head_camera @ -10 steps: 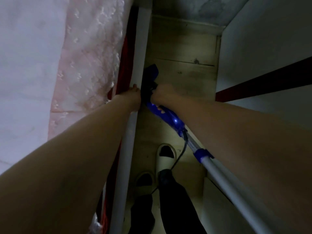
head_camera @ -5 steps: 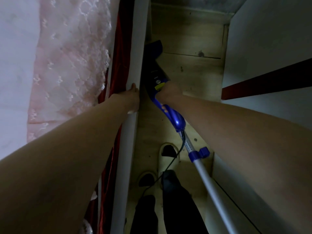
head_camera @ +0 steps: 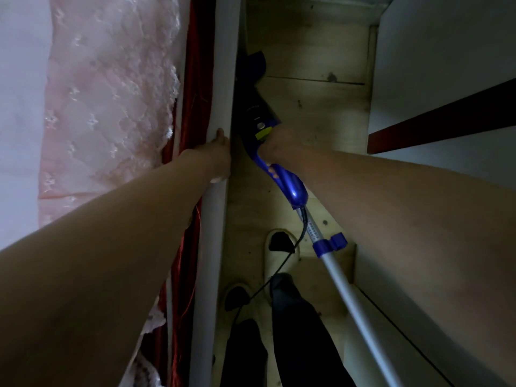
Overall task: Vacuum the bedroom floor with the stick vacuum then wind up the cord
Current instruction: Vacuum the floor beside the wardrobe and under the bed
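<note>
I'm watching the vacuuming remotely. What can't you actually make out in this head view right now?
- Vacuum head: mostly hidden behind the white bed frame, head view.
- Left hand: fingers hidden over the frame's edge.
- Right hand: fingers hidden behind the blue handle.
- Cord: lost between the dark trouser legs.
- Silver tube: cut off at the bottom edge.

Both arms reach forward and down, the left hand (head_camera: 216,156) with fingers curled over an edge, the right hand (head_camera: 280,145) clenched in a grip.

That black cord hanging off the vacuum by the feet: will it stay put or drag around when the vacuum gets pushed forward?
The black cord looks limp, curving loosely, so it will probably trail the vacuum. It crosses the slippers and may snag.
</note>
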The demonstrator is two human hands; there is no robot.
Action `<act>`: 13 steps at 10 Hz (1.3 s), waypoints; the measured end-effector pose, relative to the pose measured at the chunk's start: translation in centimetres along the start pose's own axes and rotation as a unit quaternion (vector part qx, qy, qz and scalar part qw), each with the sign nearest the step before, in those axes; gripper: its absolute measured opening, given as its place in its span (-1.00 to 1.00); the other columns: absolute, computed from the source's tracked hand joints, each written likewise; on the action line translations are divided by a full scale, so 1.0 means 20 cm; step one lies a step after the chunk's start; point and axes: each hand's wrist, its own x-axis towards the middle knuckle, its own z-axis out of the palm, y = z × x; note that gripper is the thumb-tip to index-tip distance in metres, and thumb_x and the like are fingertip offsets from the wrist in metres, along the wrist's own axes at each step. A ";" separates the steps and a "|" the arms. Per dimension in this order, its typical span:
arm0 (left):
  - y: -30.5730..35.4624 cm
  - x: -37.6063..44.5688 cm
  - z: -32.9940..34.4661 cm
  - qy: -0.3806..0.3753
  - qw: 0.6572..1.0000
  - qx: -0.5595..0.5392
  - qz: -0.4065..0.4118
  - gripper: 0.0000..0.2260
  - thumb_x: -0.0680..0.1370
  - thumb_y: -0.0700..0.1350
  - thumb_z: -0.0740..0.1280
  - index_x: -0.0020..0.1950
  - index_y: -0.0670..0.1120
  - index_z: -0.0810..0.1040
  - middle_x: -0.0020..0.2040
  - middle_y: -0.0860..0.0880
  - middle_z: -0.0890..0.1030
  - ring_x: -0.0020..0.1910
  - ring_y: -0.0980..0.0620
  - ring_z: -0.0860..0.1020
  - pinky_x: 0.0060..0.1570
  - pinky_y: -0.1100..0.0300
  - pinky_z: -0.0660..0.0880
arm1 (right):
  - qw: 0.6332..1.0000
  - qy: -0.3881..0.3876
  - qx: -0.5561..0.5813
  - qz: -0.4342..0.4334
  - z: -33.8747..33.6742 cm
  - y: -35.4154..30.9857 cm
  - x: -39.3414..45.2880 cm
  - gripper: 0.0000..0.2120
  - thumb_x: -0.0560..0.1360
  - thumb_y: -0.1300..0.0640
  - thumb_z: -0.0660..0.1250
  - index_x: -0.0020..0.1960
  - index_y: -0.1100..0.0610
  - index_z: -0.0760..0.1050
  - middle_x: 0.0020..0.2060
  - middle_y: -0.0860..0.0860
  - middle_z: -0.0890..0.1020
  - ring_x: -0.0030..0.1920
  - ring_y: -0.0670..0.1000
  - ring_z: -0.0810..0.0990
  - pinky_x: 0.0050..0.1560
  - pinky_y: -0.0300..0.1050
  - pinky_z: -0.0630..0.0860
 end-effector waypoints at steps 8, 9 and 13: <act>0.41 0.32 0.36 0.385 0.762 -0.452 -0.260 -0.34 0.63 -0.10 0.12 0.54 -0.19 -0.26 0.54 -0.18 -0.27 0.52 -0.15 -0.25 0.51 -0.03 -0.14 | 0.983 0.161 0.087 0.017 1.05 0.91 0.05 -0.85 0.43 0.16 0.37 -0.16 0.13 0.39 -0.32 0.09 0.52 -0.26 0.16 0.57 -0.32 -0.17 0.36; 0.38 0.32 0.36 0.374 0.780 -0.431 -0.257 -0.32 0.63 -0.11 0.15 0.55 -0.11 -0.26 0.53 -0.18 -0.32 0.51 -0.17 -0.29 0.50 -0.10 -0.11 | 0.986 0.145 0.082 0.005 1.06 0.90 0.07 -0.83 0.43 0.17 0.38 -0.01 0.22 0.50 -0.17 0.19 0.60 -0.13 0.22 0.62 -0.26 -0.15 0.39; 0.39 0.31 0.33 0.360 0.769 -0.464 -0.252 -0.22 0.57 -0.24 0.22 0.54 -0.10 -0.32 0.53 -0.13 -0.34 0.51 -0.13 -0.32 0.48 -0.15 -0.03 | 0.991 0.119 0.056 -0.018 0.98 0.51 0.32 -0.62 0.52 0.20 0.35 0.29 0.28 0.40 0.17 0.24 0.55 0.17 0.20 0.54 0.02 -0.06 0.48</act>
